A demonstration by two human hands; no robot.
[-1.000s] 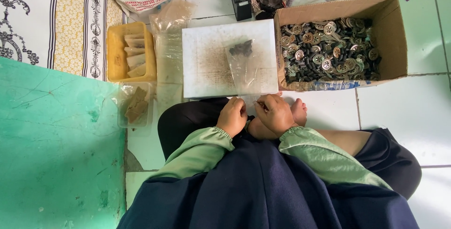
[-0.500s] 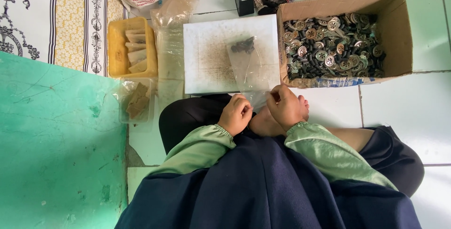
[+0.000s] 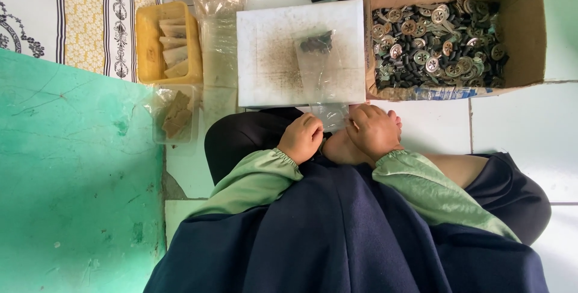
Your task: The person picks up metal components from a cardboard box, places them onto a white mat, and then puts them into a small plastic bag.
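A clear plastic bag [image 3: 325, 70] with a few dark small parts inside lies across a white board [image 3: 271, 52] in front of me. My left hand [image 3: 301, 138] and my right hand [image 3: 374, 130] are both curled at the bag's near end, pinching its open edge just above my lap. To the right, a cardboard box [image 3: 530, 34] holds several round metal and dark parts [image 3: 436, 40].
A yellow tray [image 3: 147, 40] with tan pieces sits at the left, with a stack of clear bags [image 3: 220, 46] beside it and a clear tub [image 3: 176, 114] of brown pieces below. A green surface [image 3: 72, 178] fills the left. White floor tiles lie at the right.
My right hand has shifted slightly right and toward the board's near edge. The left hand stays at the bag's end. The view has drifted a little.
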